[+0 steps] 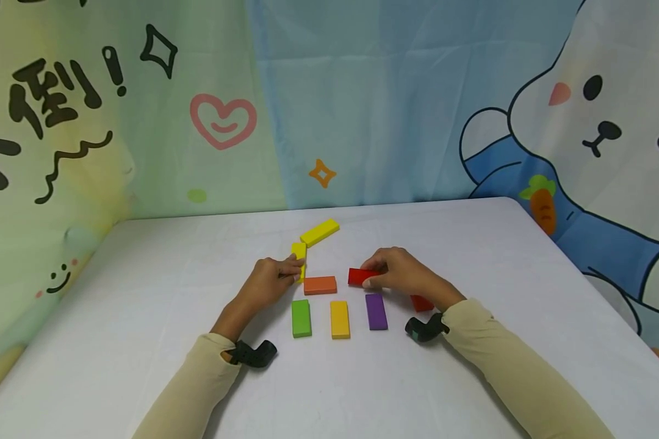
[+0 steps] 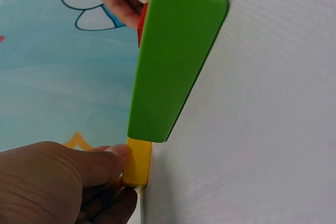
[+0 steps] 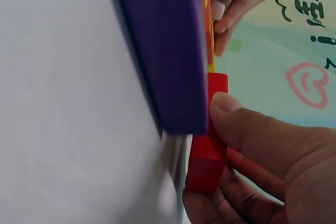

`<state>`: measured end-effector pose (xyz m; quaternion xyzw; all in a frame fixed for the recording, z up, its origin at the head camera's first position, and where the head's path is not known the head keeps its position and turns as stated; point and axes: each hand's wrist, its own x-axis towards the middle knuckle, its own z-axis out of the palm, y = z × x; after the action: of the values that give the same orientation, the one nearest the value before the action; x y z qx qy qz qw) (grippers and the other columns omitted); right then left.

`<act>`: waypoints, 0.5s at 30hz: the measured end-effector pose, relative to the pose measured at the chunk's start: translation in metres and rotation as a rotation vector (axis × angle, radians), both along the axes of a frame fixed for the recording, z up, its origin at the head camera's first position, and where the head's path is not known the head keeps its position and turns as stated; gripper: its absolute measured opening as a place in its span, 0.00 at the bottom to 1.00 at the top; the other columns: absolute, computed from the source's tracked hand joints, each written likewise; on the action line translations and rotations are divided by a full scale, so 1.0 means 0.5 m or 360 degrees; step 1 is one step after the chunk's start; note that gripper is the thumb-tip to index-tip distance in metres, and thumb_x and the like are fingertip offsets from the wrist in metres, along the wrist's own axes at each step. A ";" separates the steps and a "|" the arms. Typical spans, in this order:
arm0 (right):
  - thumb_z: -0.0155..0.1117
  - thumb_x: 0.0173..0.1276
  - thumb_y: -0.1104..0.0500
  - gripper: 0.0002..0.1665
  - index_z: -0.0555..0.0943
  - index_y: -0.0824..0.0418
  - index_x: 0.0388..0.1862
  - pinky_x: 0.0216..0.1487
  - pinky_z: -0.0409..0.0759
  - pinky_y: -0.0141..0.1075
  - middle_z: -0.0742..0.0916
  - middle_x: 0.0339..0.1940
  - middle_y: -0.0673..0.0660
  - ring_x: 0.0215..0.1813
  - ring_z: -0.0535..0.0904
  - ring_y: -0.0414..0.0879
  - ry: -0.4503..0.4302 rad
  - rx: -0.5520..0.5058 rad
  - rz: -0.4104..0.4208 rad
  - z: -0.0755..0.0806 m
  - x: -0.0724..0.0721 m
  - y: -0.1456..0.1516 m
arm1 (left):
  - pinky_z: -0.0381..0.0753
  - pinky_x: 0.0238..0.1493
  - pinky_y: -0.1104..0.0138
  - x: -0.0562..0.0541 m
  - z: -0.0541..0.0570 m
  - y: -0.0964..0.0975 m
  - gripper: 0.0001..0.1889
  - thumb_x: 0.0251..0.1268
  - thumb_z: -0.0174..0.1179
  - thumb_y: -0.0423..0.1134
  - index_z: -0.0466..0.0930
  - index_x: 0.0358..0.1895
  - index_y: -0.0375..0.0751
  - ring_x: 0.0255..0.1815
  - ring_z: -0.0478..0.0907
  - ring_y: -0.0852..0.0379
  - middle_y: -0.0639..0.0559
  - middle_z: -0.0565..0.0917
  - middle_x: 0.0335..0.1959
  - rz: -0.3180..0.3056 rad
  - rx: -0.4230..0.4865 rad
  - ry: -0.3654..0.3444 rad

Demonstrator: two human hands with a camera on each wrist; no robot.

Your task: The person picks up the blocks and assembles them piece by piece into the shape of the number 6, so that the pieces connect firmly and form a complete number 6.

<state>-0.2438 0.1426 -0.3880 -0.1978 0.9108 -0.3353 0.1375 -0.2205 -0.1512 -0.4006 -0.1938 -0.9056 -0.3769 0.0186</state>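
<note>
Closest to the person, two beige sleeves (image 1: 486,341) reach over the white worktop (image 1: 329,390), a small black device (image 1: 257,355) at each cuff. Just beyond, look at this row: green block (image 1: 301,318), dark-yellow block (image 1: 340,319), purple block (image 1: 376,312)! Off to the right, a red-orange block (image 1: 421,303) peeks out, partly hidden by the right wrist (image 1: 449,296). Next up, an orange block (image 1: 320,285) lies crosswise behind the green and dark-yellow pair. And now the action: the right hand (image 1: 398,269) has a bright-red block (image 1: 359,277) pinched between thumb and fingers, with a gap between it and the orange one. Across from it, the left hand (image 1: 266,282) pinches a yellow block (image 1: 299,248) just beside the orange block's left end. Farther out, a second yellow block (image 1: 320,232) lies slantwise by the held one's far end. Way at the back hangs a blue-and-green curtain (image 1: 373,110) with cartoon prints.
</note>
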 end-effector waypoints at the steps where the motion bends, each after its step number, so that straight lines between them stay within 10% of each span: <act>1: 0.74 0.61 0.55 0.20 0.85 0.57 0.52 0.52 0.78 0.41 0.84 0.45 0.50 0.49 0.75 0.47 -0.0004 0.0000 -0.0007 0.000 0.003 -0.003 | 0.70 0.63 0.59 0.000 0.000 0.000 0.13 0.62 0.63 0.25 0.83 0.51 0.30 0.65 0.71 0.52 0.47 0.82 0.54 0.0002 -0.0001 -0.0001; 15: 0.75 0.60 0.57 0.20 0.85 0.62 0.50 0.48 0.79 0.40 0.85 0.42 0.52 0.46 0.77 0.47 0.0038 -0.0021 -0.0097 0.001 0.032 -0.034 | 0.70 0.63 0.59 -0.003 -0.004 0.000 0.13 0.62 0.64 0.25 0.83 0.50 0.29 0.65 0.71 0.51 0.47 0.83 0.53 -0.0005 0.0007 0.0015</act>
<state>-0.2278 0.1255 -0.3874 -0.1749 0.9157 -0.3430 0.1149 -0.2219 -0.1512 -0.4025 -0.1970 -0.9043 -0.3779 0.0229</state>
